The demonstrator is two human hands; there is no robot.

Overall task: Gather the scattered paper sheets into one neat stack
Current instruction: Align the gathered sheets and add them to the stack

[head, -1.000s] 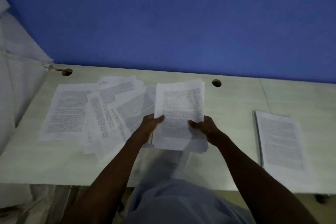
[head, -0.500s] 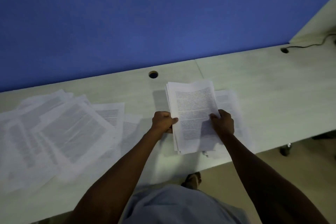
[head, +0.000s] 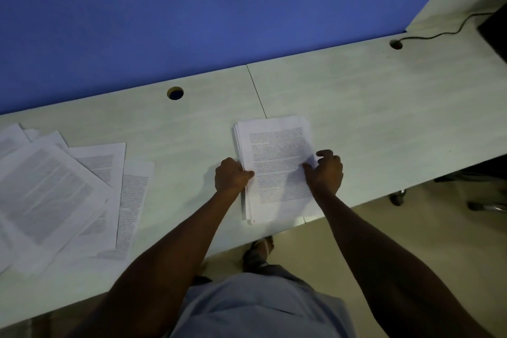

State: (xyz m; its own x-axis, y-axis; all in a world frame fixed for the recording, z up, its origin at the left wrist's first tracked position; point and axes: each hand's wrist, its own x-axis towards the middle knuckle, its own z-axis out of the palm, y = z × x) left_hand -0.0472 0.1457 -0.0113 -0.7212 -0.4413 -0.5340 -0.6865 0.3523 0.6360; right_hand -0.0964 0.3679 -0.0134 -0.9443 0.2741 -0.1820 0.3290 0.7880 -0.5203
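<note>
A thick stack of printed sheets (head: pixel 277 170) lies flat on the pale desk (head: pixel 384 118), close to its front edge. My left hand (head: pixel 230 175) grips the stack's left edge with the thumb on the top page. My right hand (head: pixel 326 170) holds the right edge, thumb pressed on the top page and fingers curled beside it. Several loose printed sheets (head: pixel 55 192) lie fanned and overlapping at the far left of the desk, apart from the stack.
A blue wall backs the desk. One round cable hole (head: pixel 175 93) is left of the stack; another (head: pixel 396 44) at the far right has a black cable running to a dark object (head: pixel 496 33). Chair legs (head: pixel 485 206) stand under the desk's right end.
Both hands carried the held sheets rightward and set them down on the separate pile at the right. The view swung right, so the scattered sheets now sit at the left edge.
</note>
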